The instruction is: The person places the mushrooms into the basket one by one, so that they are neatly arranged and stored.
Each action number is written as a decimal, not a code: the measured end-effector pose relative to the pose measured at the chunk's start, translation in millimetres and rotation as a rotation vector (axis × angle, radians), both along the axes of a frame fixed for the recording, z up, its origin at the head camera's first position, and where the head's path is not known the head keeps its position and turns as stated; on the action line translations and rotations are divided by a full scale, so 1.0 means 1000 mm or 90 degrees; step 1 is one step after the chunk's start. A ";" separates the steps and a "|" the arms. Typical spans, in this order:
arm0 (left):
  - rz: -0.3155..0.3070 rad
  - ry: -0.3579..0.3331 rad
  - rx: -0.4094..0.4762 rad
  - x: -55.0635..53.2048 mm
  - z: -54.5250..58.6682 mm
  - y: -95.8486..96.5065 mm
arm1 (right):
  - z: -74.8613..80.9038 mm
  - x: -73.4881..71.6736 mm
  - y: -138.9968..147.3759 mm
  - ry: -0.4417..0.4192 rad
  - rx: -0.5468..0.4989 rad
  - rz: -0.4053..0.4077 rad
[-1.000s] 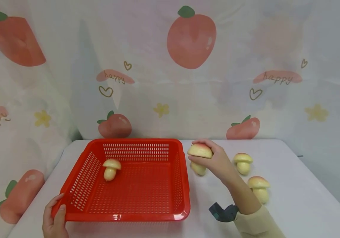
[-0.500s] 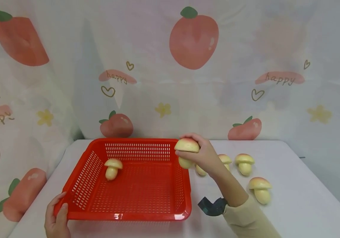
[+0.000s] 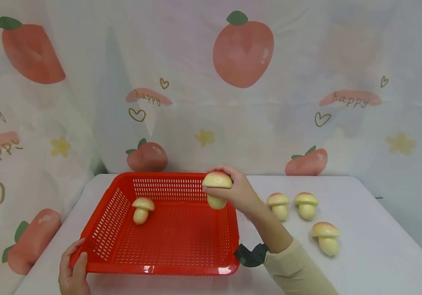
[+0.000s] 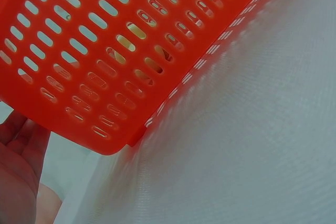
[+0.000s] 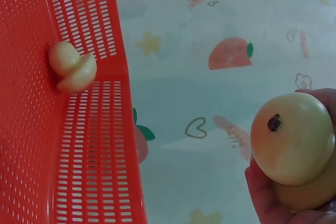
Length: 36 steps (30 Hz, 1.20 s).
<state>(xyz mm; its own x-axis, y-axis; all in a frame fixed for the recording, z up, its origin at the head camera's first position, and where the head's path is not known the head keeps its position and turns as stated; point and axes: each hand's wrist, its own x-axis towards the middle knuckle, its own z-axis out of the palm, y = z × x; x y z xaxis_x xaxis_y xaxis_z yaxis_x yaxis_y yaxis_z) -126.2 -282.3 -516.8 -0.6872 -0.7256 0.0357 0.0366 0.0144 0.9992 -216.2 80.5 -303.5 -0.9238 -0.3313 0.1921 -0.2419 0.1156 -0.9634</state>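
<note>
Up in the air at the right side of a red plastic basket [image 3: 151, 268], my right hand [image 3: 241, 194] grips a toy mushroom [image 3: 217, 180] with a pale yellow stem and pink-tinged cap. The right wrist view shows the dark speck on the rounded end of this held mushroom [image 5: 291, 137]. Inside the basket, near its left wall, lies another mushroom [image 3: 142, 209]. My left hand [image 3: 73, 272] holds the basket's near left corner, thumb over the rim. From the left wrist, the fingers [image 4: 26, 140] appear against the slotted basket wall [image 4: 79, 95].
Several more mushrooms lie on the white table [image 3: 373, 246] to the right, including one mushroom [image 3: 278, 206] by my forearm, a mushroom [image 3: 306, 205] beside it and a nearer mushroom [image 3: 326, 238]. Another is mostly hidden behind my wrist. A fruit-print curtain [image 3: 181, 123] hangs behind.
My right hand has lifted the mushroom off the table and carried it left, over the basket's right side. The left hand keeps its hold on the corner. The view has shifted slightly.
</note>
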 end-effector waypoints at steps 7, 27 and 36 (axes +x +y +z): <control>-0.005 -0.005 -0.003 0.000 -0.002 -0.001 | -0.002 -0.003 -0.013 -0.008 0.002 0.003; -0.022 0.093 0.015 0.009 0.023 0.009 | -0.007 -0.021 -0.049 -0.019 0.024 0.025; -0.016 0.064 0.013 0.009 0.027 0.013 | -0.001 -0.023 -0.059 -0.045 0.043 0.048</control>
<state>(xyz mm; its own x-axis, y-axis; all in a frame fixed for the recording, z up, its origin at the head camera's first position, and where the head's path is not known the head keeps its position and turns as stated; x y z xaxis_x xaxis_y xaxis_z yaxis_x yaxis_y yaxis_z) -117.6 -269.7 -490.0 -0.6993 -0.7092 0.0897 0.1360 -0.0088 0.9907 -239.5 21.4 -304.8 -0.9064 -0.4099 0.1026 -0.1847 0.1658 -0.9687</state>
